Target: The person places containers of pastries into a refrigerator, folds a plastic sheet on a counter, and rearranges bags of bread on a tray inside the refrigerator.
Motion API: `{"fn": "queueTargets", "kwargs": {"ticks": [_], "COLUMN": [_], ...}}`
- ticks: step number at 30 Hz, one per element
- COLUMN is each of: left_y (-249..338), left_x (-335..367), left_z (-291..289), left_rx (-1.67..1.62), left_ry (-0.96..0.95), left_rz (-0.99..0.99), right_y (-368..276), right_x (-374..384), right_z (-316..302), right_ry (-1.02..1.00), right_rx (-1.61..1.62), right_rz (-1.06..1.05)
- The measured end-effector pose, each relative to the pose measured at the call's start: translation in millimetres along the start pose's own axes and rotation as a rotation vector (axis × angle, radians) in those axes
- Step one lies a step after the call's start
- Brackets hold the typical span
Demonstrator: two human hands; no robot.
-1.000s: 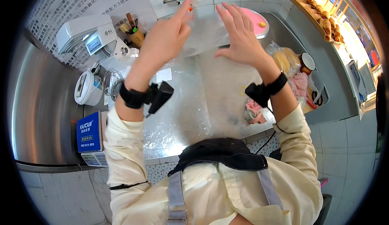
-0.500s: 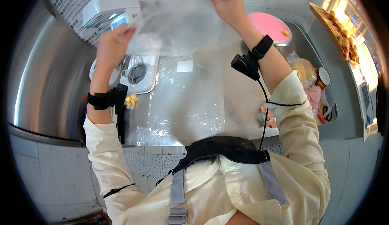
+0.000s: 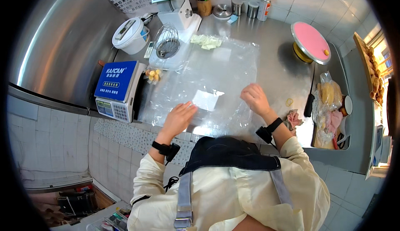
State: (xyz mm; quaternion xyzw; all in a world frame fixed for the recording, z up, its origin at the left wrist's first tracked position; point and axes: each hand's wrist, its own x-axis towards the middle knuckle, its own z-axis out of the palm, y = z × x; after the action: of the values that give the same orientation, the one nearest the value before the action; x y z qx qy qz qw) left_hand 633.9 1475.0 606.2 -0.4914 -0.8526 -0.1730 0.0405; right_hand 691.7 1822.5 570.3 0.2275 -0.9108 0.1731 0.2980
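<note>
A clear plastic sheet (image 3: 238,66) lies spread over the steel worktop in front of me, wrinkled and shiny. My left hand (image 3: 180,117) rests on its near part, fingers stretched out flat beside a white square (image 3: 205,100). On the right, my right hand (image 3: 255,99) is over the sheet's right side with its fingers curled in. Whether a bit of plastic is pinched in them is hidden. A second white square (image 3: 221,54) shows farther back. At the sheet's far edge sits a crumpled pale green piece (image 3: 206,42).
A blue-topped scale (image 3: 116,81), bagged yellow pieces (image 3: 153,75), a white bucket (image 3: 132,40) and a white mixer (image 3: 177,15) with a whisk (image 3: 167,35) stand left. Right are a pink turntable (image 3: 310,41), a black-handled knife (image 3: 308,105) and a crumpled cloth (image 3: 294,118). Behind stands a torch canister (image 3: 263,8).
Both hands have come down and nearer from holding a plastic sheet up in the air. The sheet now lies on the worktop, and the left hand's pinch has opened flat. My view has shifted.
</note>
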Motion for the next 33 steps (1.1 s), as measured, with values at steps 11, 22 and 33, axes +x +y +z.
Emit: {"fn": "queueTargets", "kwargs": {"ticks": [11,22,33], "left_y": [-128.2,-152.6,-85.1], "left_x": [-113.4,-108.9,52.7], "left_z": [41.1,52.2,-3.8], "left_rx": [0.103,-0.31,-0.823], "left_ry": [0.266,0.031,0.2], "left_rz": [-0.782,-0.877,-0.533], "right_y": [-30.9,-85.8,-97.0], "right_x": [-43.4,-17.6,-33.6], "right_z": [23.2,68.7,43.4], "right_ry": [-0.256,-0.484,-0.194], "right_rx": [0.133,-0.014,-0.084], "right_rz": [0.454,0.523,0.655]}}
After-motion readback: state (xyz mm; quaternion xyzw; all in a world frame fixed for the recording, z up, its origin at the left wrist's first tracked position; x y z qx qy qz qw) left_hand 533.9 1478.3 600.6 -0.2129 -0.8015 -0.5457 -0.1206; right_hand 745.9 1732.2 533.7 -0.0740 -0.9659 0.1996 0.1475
